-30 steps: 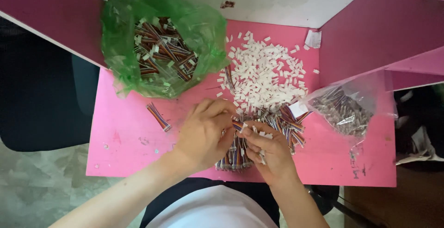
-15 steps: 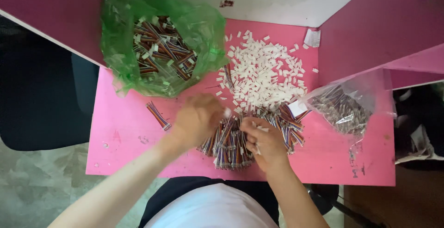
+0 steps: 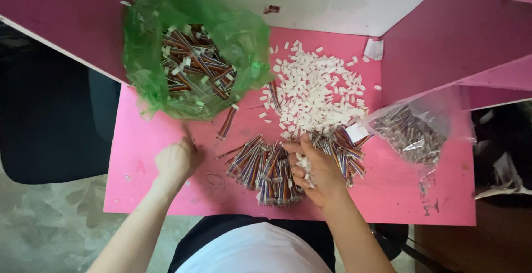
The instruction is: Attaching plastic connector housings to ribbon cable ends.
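Observation:
My left hand (image 3: 176, 161) is closed on a small bundle of coloured wires at the left of the pink table (image 3: 144, 140); only the bundle's tip shows above the fist. My right hand (image 3: 313, 172) lies palm up on a heap of coloured wire bundles (image 3: 266, 169), with several small white connectors (image 3: 303, 165) cupped in its fingers. A big pile of white connectors (image 3: 318, 93) lies just beyond it. One loose wire bundle (image 3: 227, 122) rests below the green bag.
A green plastic bag (image 3: 191, 57) with many wire bundles sits at the back left. A clear plastic bag (image 3: 413, 131) of more wires lies at the right edge. Pink partition walls (image 3: 454, 29) rise on both sides, with a white wall behind.
My left hand has left the wire heap and moved left onto the small bundle. My right hand has turned palm up with white connectors in it.

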